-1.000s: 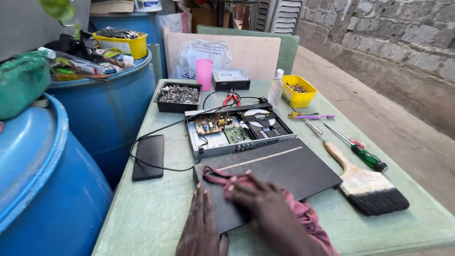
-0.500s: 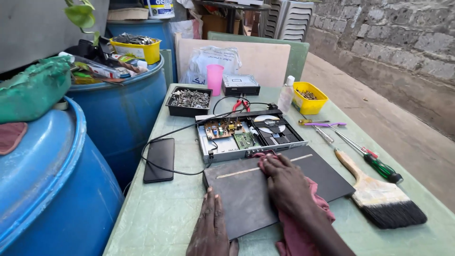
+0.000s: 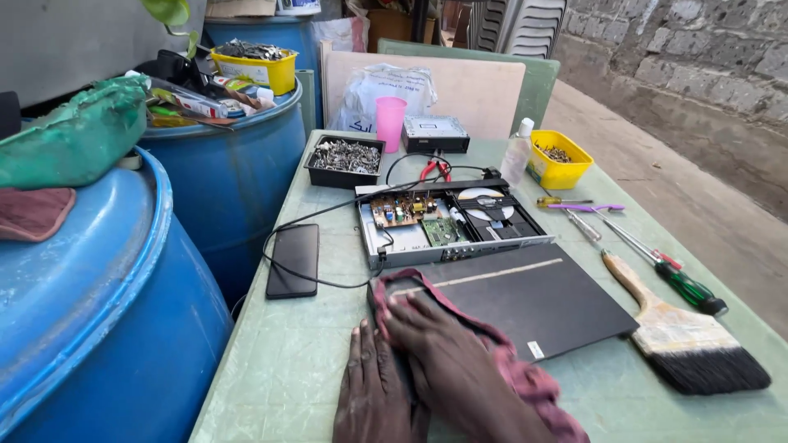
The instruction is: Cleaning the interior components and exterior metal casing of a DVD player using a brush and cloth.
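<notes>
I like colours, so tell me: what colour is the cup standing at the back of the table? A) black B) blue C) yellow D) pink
D: the cup is pink; it stands upright between the black tray of screws and a small black box, behind the opened player.

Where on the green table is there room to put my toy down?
Bare green tabletop lies at the near left, bordered by the flat black phone, the left hand and the big blue plastic barrel. Another patch sits below the wide wooden paintbrush. It is crowded around the opened grey disc player and the green-handled screwdriver.
</notes>
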